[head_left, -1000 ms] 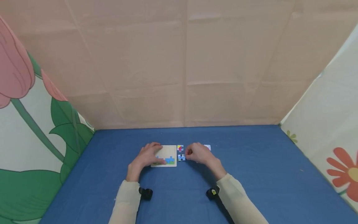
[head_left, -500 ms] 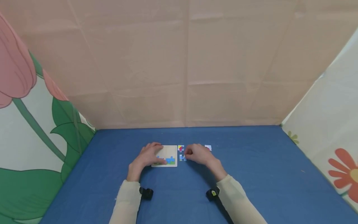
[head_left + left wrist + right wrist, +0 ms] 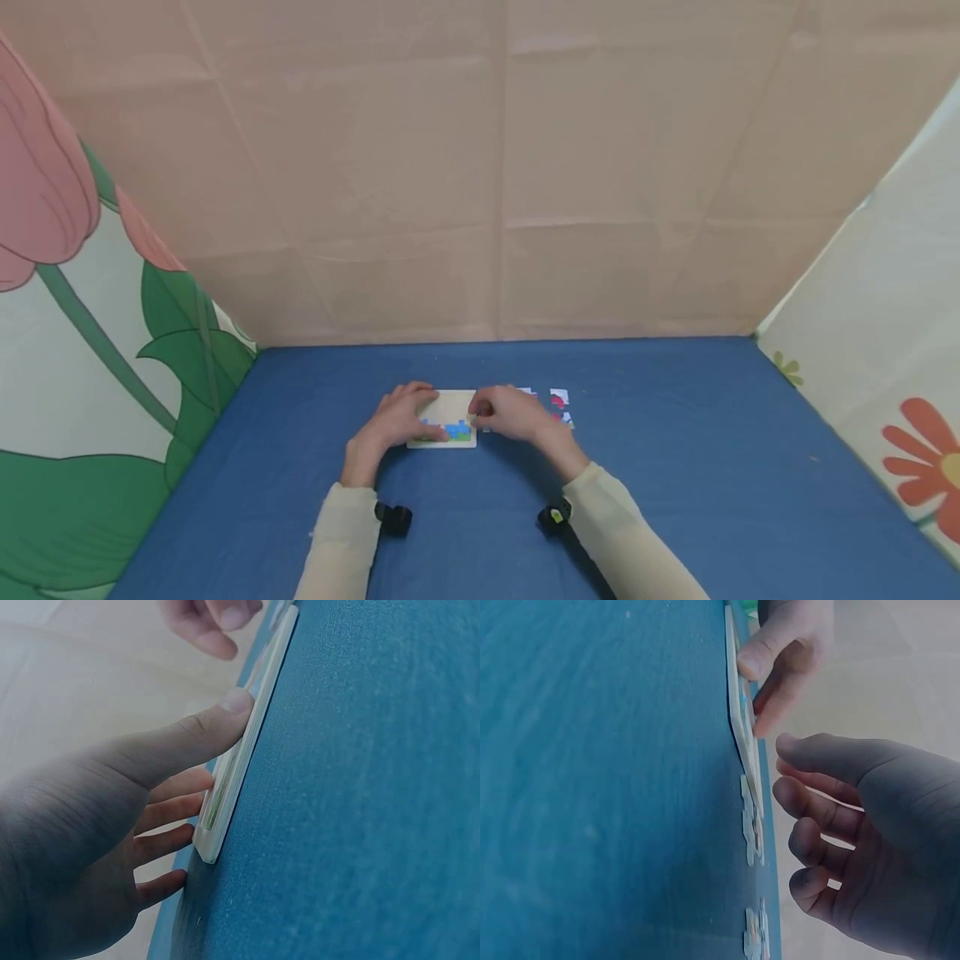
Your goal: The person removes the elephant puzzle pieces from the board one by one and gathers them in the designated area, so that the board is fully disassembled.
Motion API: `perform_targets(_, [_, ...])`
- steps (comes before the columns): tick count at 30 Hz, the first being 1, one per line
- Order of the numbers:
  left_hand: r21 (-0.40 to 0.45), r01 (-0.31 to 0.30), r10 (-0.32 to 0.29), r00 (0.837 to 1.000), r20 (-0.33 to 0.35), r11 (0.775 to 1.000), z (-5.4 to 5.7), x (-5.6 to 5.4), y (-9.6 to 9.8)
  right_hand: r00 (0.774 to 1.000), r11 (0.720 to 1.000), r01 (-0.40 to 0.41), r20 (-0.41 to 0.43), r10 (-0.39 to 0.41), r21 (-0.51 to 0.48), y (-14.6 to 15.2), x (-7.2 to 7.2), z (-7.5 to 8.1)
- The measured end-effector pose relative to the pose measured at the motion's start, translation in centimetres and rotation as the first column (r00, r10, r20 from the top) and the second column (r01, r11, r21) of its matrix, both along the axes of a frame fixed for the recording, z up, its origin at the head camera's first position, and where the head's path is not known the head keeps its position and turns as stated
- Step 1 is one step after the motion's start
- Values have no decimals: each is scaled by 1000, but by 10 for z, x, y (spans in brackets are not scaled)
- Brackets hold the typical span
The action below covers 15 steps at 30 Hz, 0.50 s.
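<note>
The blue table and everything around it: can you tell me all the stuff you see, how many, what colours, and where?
Puzzle board: 1, pale wood, under the left hand
Fitted pieces: count partly hidden, blue and green, along the board's near side
Loose pieces: several, some hidden, white and pinkish-red showing, right of the board
Table cover: 1, blue, under everything
Back wall: 1, tan, behind the table
Left panel: 1, white, green and pink
Right panel: 1, white, with an orange-red flower
Wrist cameras: 2, black, one per wrist
Sleeves: 2, cream, on both arms
Left hand: 1, bare, touching the board
Right hand: 1, bare, by the board's right edge
</note>
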<state>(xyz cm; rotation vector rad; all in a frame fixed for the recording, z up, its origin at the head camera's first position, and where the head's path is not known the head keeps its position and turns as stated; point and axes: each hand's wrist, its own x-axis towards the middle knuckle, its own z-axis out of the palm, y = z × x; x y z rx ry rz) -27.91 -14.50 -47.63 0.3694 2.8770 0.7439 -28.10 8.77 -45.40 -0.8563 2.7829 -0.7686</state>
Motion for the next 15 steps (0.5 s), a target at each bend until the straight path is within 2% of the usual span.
perform_targets(8, [5,-1,1,1000,9,1000,2,0,1,997,999,-48,65,46,24,-9,-1,-2])
perform_targets(15, [8,-1,1,1000,13,1000,3,1,1,993,998,-37,117,31,54,-16,-1,-2])
